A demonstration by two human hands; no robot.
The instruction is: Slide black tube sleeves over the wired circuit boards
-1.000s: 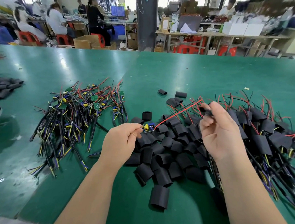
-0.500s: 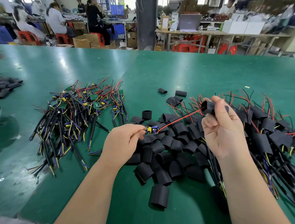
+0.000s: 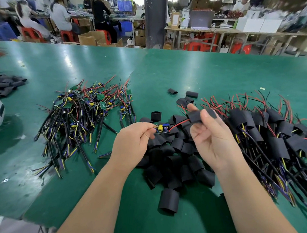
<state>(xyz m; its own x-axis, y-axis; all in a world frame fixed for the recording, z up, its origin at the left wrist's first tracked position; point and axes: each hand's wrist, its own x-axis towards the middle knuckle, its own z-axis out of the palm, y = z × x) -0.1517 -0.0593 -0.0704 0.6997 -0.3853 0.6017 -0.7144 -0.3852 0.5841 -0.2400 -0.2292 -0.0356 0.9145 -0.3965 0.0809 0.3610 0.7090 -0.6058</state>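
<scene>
In the head view, the left hand [image 3: 130, 141] pinches one end of a small circuit board [image 3: 161, 129] between thumb and fingers. The board is narrow and carries a yellow round component and a blue part. From its other end a red wire [image 3: 179, 123] runs to the right into a short black tube sleeve [image 3: 194, 117], which the right hand [image 3: 213, 140] grips between thumb and fingertips. The sleeve sits on the wire only, apart from the board. Both are held above a heap of loose black sleeves [image 3: 175, 152] on the green tabletop [image 3: 168, 71]. At the left lies a pile of bare wired boards [image 3: 86, 113], at the right a pile of sleeved boards [image 3: 271, 132].
</scene>
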